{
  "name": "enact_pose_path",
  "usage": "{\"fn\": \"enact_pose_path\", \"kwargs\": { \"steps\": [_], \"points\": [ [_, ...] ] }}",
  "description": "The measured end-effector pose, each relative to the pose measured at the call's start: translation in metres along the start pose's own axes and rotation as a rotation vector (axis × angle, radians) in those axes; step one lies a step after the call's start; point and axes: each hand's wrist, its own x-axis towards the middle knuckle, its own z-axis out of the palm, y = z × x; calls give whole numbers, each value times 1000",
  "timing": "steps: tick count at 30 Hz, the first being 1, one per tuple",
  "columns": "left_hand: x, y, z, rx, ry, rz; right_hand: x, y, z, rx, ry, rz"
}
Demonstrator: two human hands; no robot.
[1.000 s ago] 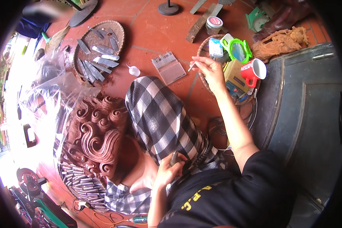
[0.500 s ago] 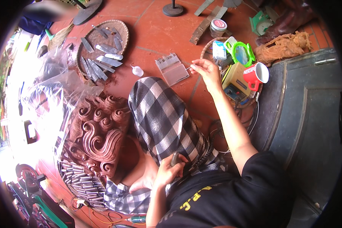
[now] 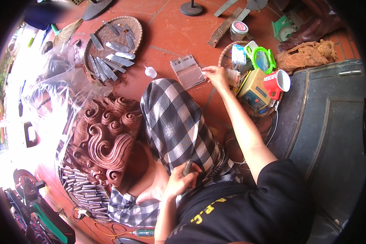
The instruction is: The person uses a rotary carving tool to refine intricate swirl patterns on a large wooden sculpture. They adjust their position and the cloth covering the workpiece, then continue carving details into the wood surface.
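My left hand (image 3: 179, 179) is closed round a grey cylindrical handpiece (image 3: 187, 167) beside my checked trouser leg. The handpiece's upper end sticks out of the fist. Out ahead, my right hand (image 3: 216, 77) pinches a thin pin-like bit (image 3: 202, 76), too small to make out well. Its fingertips are at the right edge of a clear plastic case (image 3: 191, 77) lying on the floor, with a row of slots or small pieces along its far side. On my left a reddish-brown carved wood block (image 3: 112, 140) with curls and scrolls leans near my leg.
A woven tray (image 3: 138, 30) of flat blades lies at the far left, with a small white bottle (image 3: 150, 72) nearby. To the right stand a beige control box (image 3: 254, 91), a red mug (image 3: 275, 83) and a green-rimmed magnifier (image 3: 264, 59). Several metal chisels (image 3: 85, 191) lie below the carving.
My right hand has come slightly left, bringing its fingertips and the pin-like bit to the clear case's edge. My left hand keeps its grip on the handpiece. The view has shifted slightly.
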Motion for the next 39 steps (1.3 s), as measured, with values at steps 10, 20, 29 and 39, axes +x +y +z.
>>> {"fn": "enact_pose_path", "kwargs": {
  "steps": [10,20,29,39],
  "points": [
    [1,-1,0,27,-15,40,-18,-24,-5,-626,-116,-700],
    [5,0,3,16,-20,89,23,-50,0,-1229,-685,-937],
    [-11,1,3,-79,8,141,-86,-164,-20,232,-652,-263],
    [-47,-10,4,-203,151,304,-241,-148,11,818,-816,421]
  ]
}}
